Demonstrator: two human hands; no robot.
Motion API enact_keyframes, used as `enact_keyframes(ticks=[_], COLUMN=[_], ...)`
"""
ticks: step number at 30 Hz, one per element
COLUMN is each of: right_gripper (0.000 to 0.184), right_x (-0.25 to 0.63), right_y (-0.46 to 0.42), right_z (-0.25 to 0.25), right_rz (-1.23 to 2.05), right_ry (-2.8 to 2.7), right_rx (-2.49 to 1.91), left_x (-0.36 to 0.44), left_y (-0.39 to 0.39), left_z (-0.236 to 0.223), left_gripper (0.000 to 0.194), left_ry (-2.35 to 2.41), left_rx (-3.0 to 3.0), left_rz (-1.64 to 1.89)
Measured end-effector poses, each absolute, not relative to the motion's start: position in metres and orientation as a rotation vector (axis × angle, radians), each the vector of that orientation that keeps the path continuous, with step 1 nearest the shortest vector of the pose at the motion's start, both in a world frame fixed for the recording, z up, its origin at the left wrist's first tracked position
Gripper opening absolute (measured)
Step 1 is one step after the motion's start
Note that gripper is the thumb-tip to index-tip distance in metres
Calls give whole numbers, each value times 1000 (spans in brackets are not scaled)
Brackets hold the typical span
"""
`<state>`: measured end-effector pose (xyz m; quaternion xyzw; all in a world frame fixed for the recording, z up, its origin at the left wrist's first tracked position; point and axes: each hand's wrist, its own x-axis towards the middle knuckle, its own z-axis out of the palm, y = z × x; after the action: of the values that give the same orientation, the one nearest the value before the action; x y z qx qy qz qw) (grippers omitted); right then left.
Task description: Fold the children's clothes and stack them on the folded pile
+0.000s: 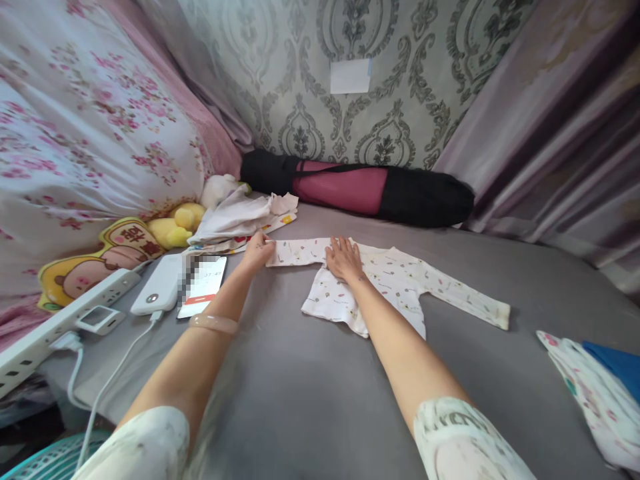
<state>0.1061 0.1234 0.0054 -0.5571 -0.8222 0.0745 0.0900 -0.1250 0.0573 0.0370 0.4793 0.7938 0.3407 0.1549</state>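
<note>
The left hand [259, 252] pinches the sleeve [295, 253] end; the right hand [343, 259] lies flat on the shirt [395, 277]. Too hard a tug could skew it.

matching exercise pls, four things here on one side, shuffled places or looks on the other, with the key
1. left hand
2. right hand
3. long bag
4. power bank

A. black and dark pink
B. spread flat on the shirt
C. white, beside the phone
D. at the end of a shirt sleeve

Pairs: 1-D, 2-B, 3-A, 4-C
</note>
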Motion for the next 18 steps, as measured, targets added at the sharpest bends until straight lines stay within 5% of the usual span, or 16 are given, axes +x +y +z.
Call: enact_keyframes(ticks=[18], right_gripper=[59], right_x=[105], right_y=[120], right_z=[6], right_rz=[204], right_ry=[-2433], right_rx=[-1648], left_x=[-107], left_y=[61], left_z=[34], left_gripper=[42], left_ry=[2661], left_rx=[1769], left_rz=[260])
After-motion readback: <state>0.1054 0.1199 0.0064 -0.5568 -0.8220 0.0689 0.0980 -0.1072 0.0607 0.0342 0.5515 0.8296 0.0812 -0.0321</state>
